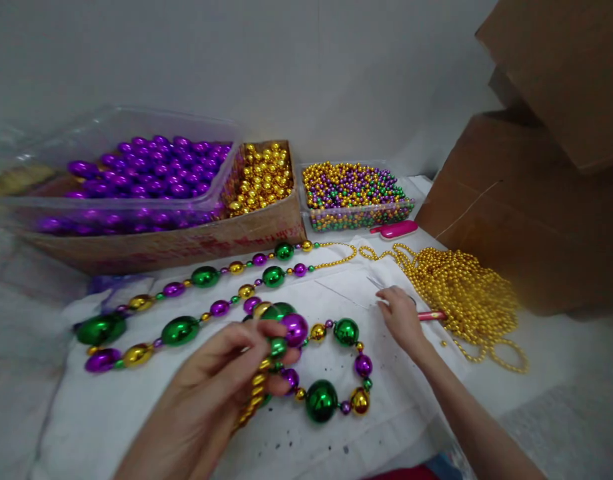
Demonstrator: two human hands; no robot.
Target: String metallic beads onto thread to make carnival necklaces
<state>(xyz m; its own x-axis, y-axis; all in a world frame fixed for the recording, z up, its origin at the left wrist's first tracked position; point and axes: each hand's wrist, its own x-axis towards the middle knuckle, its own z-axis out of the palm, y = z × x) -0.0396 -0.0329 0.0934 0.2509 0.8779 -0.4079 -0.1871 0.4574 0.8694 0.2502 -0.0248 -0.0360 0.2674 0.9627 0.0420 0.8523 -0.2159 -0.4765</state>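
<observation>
My left hand (221,380) is closed around a strand of shiny beads (321,400) in green, purple and gold. The strand's larger beads curve in a loop on the white cloth, and a chain of small gold beads hangs below my fingers. My right hand (401,320) is over the cloth at the right, fingers curled together; what they hold, if anything, is hidden. Just beyond its fingertips lies a thin metal tip (374,283). A red handle (430,315) shows beside that wrist. Behind my left hand lies a long bead necklace (180,331) with a gold chain end.
A clear bin of purple beads (151,167), a cardboard box of gold beads (263,177) and a tub of small mixed beads (354,193) line the wall. A pink tool (399,230) lies before the tub. Gold bead chains (456,287) are heaped near brown cartons (491,200).
</observation>
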